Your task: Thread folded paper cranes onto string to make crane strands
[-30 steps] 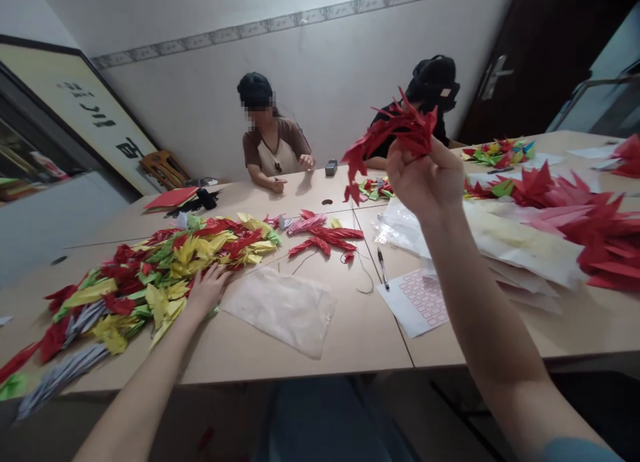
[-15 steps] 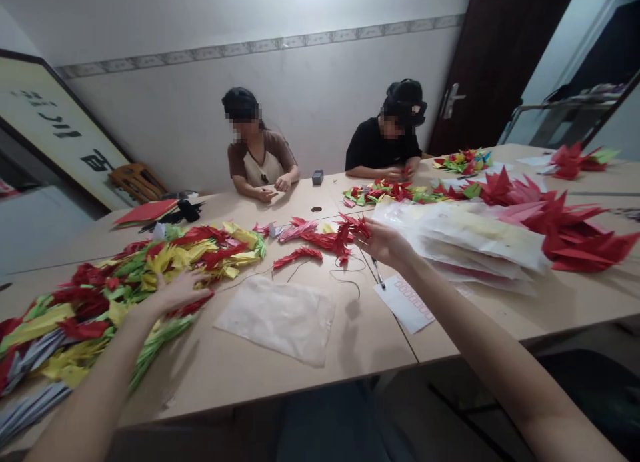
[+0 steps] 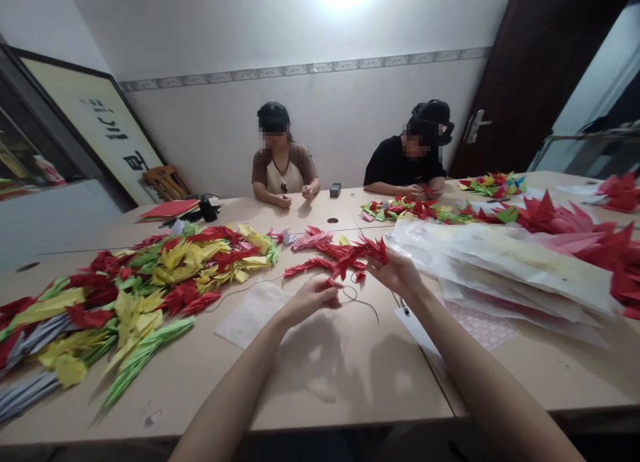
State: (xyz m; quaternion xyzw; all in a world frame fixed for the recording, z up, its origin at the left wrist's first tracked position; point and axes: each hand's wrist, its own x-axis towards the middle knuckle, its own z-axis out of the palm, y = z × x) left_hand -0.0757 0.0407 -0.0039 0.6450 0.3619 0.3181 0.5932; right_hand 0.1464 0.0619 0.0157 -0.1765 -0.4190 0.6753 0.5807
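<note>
In my right hand [image 3: 393, 272], raised over the middle of the table, the fingers close around the end of a string of red folded-paper cranes [image 3: 345, 255]. My left hand [image 3: 313, 301] is closed in a pinch just left of it, and a small bit of red folded paper shows at its fingertips; most of that piece is hidden. A dark thread [image 3: 367, 303] curls on the table between my hands. Under my left hand lies a translucent plastic bag [image 3: 250, 312]. Another red paper string [image 3: 303, 267] rests behind my left hand.
A heap of red, yellow and green folded paper [image 3: 185, 262] covers the left side. Stacked plastic bags [image 3: 520, 262] and large red paper cranes [image 3: 580, 232] are at right. Two people [image 3: 285, 165] sit across the table. A small grey box [image 3: 335, 190] stands near them.
My left hand has moved from the paper heap rightward to the middle, near my right hand, its fingers now pinched. My right hand still holds the red string. The head view has shifted.
</note>
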